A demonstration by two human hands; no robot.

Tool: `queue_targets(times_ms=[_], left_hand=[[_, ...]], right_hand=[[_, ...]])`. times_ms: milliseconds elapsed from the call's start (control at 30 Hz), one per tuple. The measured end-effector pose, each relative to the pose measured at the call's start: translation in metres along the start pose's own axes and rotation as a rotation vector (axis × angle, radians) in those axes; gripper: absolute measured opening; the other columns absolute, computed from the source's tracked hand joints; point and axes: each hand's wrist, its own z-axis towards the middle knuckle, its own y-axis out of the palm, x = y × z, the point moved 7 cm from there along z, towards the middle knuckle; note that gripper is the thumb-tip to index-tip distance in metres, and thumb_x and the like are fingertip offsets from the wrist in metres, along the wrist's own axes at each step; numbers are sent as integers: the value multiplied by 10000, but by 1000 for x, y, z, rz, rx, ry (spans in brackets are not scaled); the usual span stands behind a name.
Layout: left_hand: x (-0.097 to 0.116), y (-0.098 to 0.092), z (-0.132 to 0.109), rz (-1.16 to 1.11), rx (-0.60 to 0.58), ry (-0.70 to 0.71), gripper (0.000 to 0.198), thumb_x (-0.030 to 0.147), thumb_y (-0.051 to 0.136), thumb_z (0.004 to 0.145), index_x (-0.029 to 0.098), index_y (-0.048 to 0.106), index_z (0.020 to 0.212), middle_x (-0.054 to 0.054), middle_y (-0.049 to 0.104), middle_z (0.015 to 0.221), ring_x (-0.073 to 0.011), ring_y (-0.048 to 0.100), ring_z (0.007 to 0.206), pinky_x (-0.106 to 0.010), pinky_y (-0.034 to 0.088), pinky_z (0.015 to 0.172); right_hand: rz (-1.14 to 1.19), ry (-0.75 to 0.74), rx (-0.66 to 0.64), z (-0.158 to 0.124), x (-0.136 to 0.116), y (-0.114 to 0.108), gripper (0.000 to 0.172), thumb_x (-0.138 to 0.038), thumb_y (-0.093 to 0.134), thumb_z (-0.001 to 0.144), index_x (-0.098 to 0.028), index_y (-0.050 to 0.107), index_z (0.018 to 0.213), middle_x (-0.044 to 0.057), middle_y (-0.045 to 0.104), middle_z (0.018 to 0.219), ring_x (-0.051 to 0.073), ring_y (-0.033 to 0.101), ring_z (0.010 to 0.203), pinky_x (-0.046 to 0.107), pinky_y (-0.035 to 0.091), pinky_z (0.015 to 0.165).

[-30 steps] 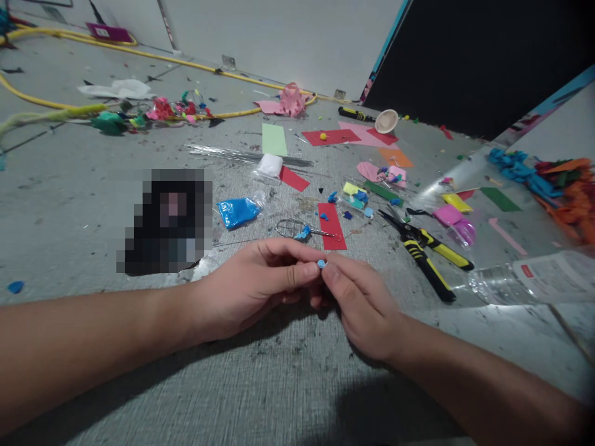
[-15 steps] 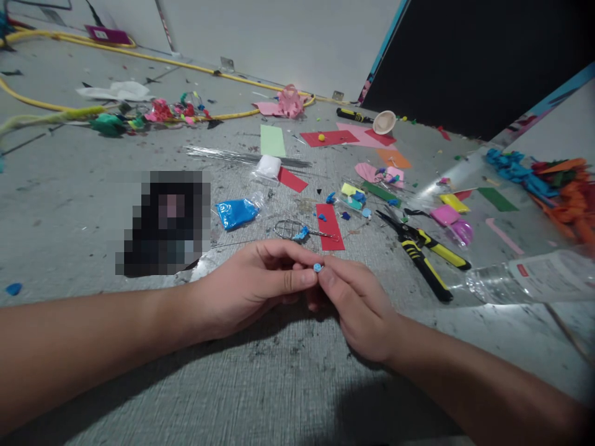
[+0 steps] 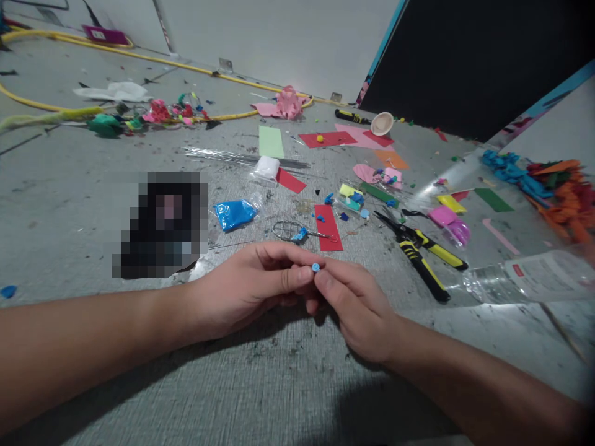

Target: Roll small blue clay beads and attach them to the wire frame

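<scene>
A tiny light-blue rolled piece (image 3: 315, 267), like a small clay rosette, sits between the fingertips of both hands. My left hand (image 3: 260, 272) pinches it from the left with thumb and forefinger. From the right, my right hand (image 3: 357, 303) presses thumb and forefinger against it. Just beyond the hands lies a looped wire frame (image 3: 288, 230) with a blue bit (image 3: 300, 234) on it. The frame's wire end rests across a red paper strip (image 3: 330, 238). A blue clay packet (image 3: 235, 214) lies past my left hand.
Yellow-and-black pliers (image 3: 421, 266) and a clear plastic bottle (image 3: 493, 284) lie on the right. Thin wires (image 3: 218, 155), a white packet (image 3: 266, 167) and a pink packet (image 3: 449, 223) are farther back. A pixelated dark object (image 3: 162, 248) is at left; a yellow cord (image 3: 162, 64) runs behind.
The rolled blue piece has turned slightly between the fingertips, its spiral face now more toward me. Both hands keep their pinch; the whole view has shifted a little.
</scene>
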Motion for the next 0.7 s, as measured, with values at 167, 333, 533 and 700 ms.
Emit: queue_targets(times_ms=[167,333,533,700], left_hand=[[-1,-2,0,6,-18,5,127,259,884,912,244,860,1036,-63,822,908,-172,775,821,-311,595,858],[-1,2,-1,10,-48,3,116,266,889,910,252,865,1023,-54,816,902,-165,774,826,-299,598,867],[34,-5,-4,437,3,154,73,244,800,975,246,873,970,-16,737,848,-119,667,732,-225,526,687],[62,4,-11,1371,-144,475,177,140,701,1007,214,854,1056,-18,676,881,-143,649,832,-237,512,765]], right_hand=[[18,37,-8,1,3,0,418,-395,481,1129,-206,606,778,-9,601,728,128,558,670,275,464,635],[67,54,-22,1,4,1,378,-389,525,1103,-202,615,786,-17,578,707,120,531,645,260,447,604],[61,-18,58,1,-6,-5,210,-245,631,1009,-203,660,805,-38,612,677,98,539,602,231,438,568],[64,-6,231,0,-2,-19,228,-211,583,1015,-206,702,819,-48,604,647,88,540,587,210,420,539]])
